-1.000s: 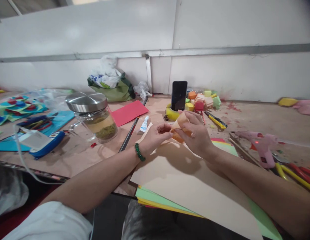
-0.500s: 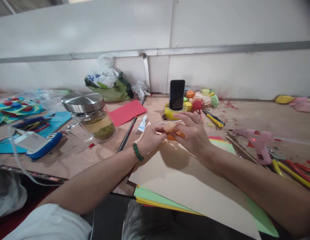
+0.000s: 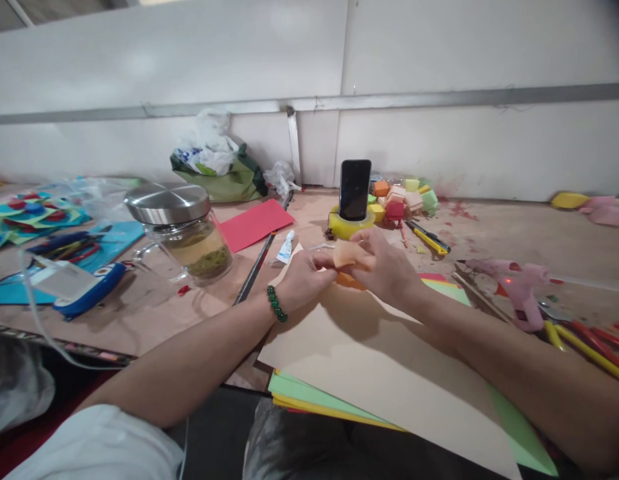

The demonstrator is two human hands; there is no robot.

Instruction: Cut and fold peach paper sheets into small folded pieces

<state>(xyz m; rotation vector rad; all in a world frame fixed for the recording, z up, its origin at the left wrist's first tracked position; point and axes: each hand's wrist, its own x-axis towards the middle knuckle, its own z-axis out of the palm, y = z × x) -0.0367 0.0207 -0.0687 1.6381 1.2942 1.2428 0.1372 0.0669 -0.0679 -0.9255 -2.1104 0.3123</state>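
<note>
Cluttered worktop: both hands, left hand and right hand, pinching small orange paper piece together, tan sheet underneath, glass jar off left.

The room is evenly lit, fairly bright, with soft light from overhead. The white wall looks flat and a little washed out, with faint pale patches of sheen. The steel lid carries a dull highlight. Shadows are soft: the hands cast a blurred one onto the beige sheet, and the jar leaves a faint one on the table. The wide lens bends the wall rail and stretches the forearms at the bottom corners. Edges go soft and slightly dark, worst at the top right. The fingers look a touch smeared.
</note>
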